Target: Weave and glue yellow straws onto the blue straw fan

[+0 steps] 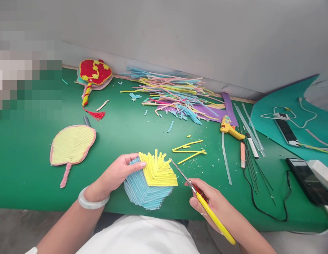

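My left hand (116,173) grips the left edge of a blue and yellow strip-woven piece (150,181), thumb on top near the yellow part, holding it over the table's front edge. My right hand (209,203) is closed on yellow-handled scissors (203,201). Their blades point up and left, with the tips touching the right side of the yellow strips. A pale bangle sits on my left wrist.
A green table (127,127) carries a pile of coloured strips (171,95), loose yellow strips (190,150), a yellow glue gun (228,128), glue sticks, a yellow fan (71,146), a red fan (95,74), phones and cables at right.
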A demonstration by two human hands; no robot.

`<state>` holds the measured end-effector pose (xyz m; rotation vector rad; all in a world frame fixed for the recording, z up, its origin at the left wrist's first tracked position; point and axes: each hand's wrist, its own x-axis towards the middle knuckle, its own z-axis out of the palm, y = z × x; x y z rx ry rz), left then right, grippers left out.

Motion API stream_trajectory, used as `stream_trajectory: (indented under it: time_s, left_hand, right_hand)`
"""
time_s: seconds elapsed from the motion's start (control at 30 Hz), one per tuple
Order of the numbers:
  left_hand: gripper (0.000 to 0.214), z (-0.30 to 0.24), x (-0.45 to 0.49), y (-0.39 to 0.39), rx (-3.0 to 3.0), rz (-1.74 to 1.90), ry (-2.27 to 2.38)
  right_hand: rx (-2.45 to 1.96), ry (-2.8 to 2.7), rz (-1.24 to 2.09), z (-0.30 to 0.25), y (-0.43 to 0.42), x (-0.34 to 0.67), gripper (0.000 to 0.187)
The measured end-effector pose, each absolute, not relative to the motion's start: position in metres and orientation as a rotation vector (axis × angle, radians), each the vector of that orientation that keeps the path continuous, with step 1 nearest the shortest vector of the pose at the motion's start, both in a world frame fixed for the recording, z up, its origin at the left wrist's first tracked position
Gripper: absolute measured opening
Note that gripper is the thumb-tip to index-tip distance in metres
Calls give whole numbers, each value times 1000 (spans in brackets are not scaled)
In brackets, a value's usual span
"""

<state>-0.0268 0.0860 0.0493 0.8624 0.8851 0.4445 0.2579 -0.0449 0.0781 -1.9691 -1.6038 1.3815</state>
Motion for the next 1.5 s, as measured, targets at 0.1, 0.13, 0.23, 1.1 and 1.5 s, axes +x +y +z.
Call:
stream_trajectory:
  time_s: [0.1, 0.13, 0.23, 1.1, 1.5]
  left_hand:
    - [50, 48, -27, 85, 889, 431, 880]
    - [50, 48, -27, 85, 893, 428, 877]
    - [48, 48, -28, 85, 895, 410, 855]
    - [45, 49, -29, 85, 990, 302, 839]
    - [48, 49, -29, 83, 990, 296, 843]
  right_hand:
    - [-1942, -1640, 1417, 79, -43, 257, 46]
    - [-1932, -1651, 1430, 80, -43, 257, 43]
    - [-1911, -1689, 1453, 83, -40, 256, 37]
    - [-1784, -1675, 1525, 80, -34, 249, 36]
    - [-1822, -1631, 1581, 86, -32, 242, 35]
